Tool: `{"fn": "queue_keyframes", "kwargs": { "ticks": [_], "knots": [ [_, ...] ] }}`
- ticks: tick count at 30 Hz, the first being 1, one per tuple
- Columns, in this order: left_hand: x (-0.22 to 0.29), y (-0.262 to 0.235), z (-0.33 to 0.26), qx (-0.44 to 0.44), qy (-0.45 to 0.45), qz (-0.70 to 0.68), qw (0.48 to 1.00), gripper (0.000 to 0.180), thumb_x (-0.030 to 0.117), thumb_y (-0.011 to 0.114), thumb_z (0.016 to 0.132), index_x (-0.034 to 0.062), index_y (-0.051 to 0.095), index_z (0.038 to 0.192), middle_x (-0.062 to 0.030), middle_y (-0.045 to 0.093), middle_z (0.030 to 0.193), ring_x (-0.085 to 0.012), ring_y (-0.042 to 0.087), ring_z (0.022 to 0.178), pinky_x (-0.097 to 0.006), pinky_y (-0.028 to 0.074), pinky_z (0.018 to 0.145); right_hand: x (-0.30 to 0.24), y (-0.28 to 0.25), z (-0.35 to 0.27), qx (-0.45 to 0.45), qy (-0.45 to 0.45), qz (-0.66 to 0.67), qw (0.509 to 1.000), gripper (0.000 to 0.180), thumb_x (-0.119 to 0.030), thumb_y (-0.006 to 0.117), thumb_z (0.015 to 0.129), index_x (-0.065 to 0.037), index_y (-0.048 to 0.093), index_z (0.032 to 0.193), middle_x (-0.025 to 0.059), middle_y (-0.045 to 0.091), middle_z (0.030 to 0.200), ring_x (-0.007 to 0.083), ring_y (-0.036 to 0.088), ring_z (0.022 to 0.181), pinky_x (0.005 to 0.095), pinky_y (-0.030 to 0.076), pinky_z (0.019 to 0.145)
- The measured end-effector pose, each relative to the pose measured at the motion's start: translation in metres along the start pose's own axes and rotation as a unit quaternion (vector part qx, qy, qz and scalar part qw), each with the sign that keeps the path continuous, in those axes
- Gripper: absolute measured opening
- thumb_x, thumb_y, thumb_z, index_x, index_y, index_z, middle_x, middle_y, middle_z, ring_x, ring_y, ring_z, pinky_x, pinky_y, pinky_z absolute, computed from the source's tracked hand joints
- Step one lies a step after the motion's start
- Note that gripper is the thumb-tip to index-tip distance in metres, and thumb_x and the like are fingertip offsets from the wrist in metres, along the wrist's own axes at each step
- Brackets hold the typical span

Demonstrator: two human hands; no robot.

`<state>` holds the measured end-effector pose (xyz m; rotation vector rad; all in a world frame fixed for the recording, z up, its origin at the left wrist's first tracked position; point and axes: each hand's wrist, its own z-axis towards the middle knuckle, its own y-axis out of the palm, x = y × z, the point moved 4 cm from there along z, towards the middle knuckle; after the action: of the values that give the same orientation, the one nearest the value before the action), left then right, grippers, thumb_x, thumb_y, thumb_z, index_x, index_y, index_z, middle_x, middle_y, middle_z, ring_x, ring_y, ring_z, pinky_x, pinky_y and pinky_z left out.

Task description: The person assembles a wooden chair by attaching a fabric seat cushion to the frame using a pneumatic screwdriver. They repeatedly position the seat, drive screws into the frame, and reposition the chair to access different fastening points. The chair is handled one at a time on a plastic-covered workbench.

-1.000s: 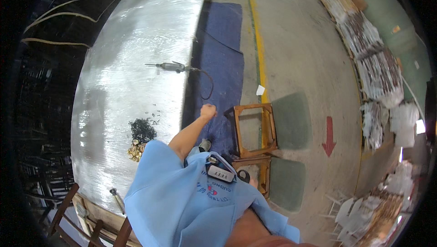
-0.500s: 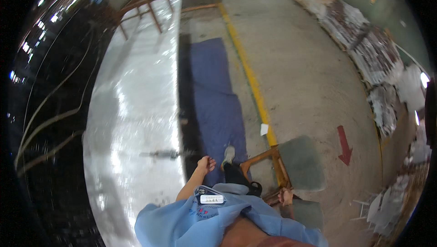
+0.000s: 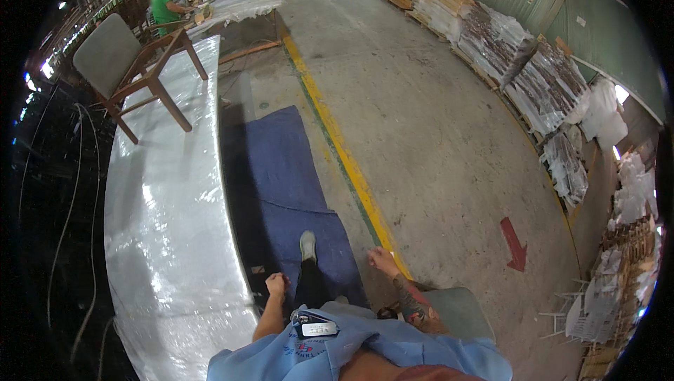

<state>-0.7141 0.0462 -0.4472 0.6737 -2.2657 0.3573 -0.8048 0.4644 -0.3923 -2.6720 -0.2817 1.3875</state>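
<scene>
1. We are standing on a blue mat (image 3: 295, 177) laid on the concrete floor (image 3: 435, 135), beside a long silvery counter (image 3: 168, 226); one grey shoe (image 3: 307, 245) is stepping forward on the mat.
2. Our left hand (image 3: 276, 285) is hanging just beside the counter's edge, curled into a loose fist and, as far as we can tell, holding nothing.
3. Our right hand (image 3: 382, 260) is swinging out over the floor near the yellow line (image 3: 337, 149), fingers loosely bent, nothing in it.
4. A grey padded chair seat (image 3: 456, 314) is sitting low behind our right forearm, the nearest thing to that hand; we cannot tell whether the arm is touching it.
5. A wooden chair (image 3: 133, 72) with a grey seat is standing on the far end of the counter, well apart from both hands.
6. We are judging that no handling is under way: both hands are free, and the chair on the counter is waiting untouched.
7. Farther off, a person in a green shirt (image 3: 166, 6) is working at another table, stacked goods (image 3: 540, 79) are lining the right wall, and a red arrow (image 3: 514, 244) is marking the floor.
</scene>
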Motion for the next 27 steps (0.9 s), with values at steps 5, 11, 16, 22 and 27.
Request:
{"fn": "queue_keyframes", "kwargs": {
  "ticks": [5, 11, 16, 22, 27],
  "knots": [
    [0.086, 0.026, 0.093, 0.022, 0.083, -0.02, 0.996, 0.022, 0.01, 0.051, 0.094, -0.0013, 0.063, 0.079, -0.0094, 0.064, 0.066, -0.0154, 0.059, 0.052, -0.029, 0.045, 0.046, -0.08, 0.046, 0.092, -0.021, 0.038, 0.03, 0.999, 0.027, -0.034, 0.06, 0.093, -0.008, 0.065, 0.095, 0.0035, 0.062, 0.079, 0.0101, 0.057, 0.06, 0.0258, 0.043, 0.049],
    [0.328, 0.042, 0.196, 0.086, 0.197, -0.093, 0.972, 0.023, 0.016, 0.051, 0.096, 0.0019, 0.059, 0.08, -0.0065, 0.061, 0.065, -0.0106, 0.055, 0.052, -0.025, 0.041, 0.046, -0.011, 0.031, 0.132, 0.014, 0.253, 0.054, 0.966, 0.03, -0.035, 0.068, 0.085, -0.006, 0.063, 0.088, 0.0076, 0.063, 0.073, 0.0183, 0.061, 0.057, 0.033, 0.046, 0.049],
    [0.545, -0.016, 0.275, 0.296, 0.38, -0.133, 0.866, 0.024, 0.019, 0.051, 0.094, 0.0034, 0.057, 0.077, -0.0049, 0.059, 0.069, -0.0113, 0.053, 0.064, -0.026, 0.04, 0.057, -0.024, 0.029, 0.177, 0.105, 0.305, 0.25, 0.913, 0.035, -0.035, 0.067, 0.085, -0.011, 0.058, 0.109, 0.0046, 0.059, 0.071, 0.0218, 0.06, 0.057, 0.0398, 0.046, 0.05],
    [0.772, -0.084, 0.3, 0.564, 0.372, -0.183, 0.714, 0.042, 0.034, 0.059, 0.092, -0.0079, 0.06, 0.083, -0.0172, 0.063, 0.086, -0.0248, 0.057, 0.076, -0.038, 0.049, 0.073, -0.113, 0.055, 0.285, 0.115, 0.26, 0.043, 0.958, 0.019, -0.031, 0.065, 0.084, -0.013, 0.065, 0.09, 0.0034, 0.06, 0.065, 0.021, 0.061, 0.057, 0.04, 0.047, 0.05],
    [0.85, -0.199, 0.362, 0.508, 0.317, -0.138, 0.789, 0.043, 0.037, 0.068, 0.087, -0.005, 0.064, 0.093, -0.0128, 0.065, 0.09, -0.0219, 0.063, 0.081, -0.039, 0.05, 0.072, -0.252, 0.087, 0.498, 0.068, 0.183, -0.035, 0.98, 0.027, -0.032, 0.061, 0.089, -0.006, 0.066, 0.087, 0.0059, 0.062, 0.065, 0.0169, 0.057, 0.052, 0.0325, 0.042, 0.045]
  ]
}}
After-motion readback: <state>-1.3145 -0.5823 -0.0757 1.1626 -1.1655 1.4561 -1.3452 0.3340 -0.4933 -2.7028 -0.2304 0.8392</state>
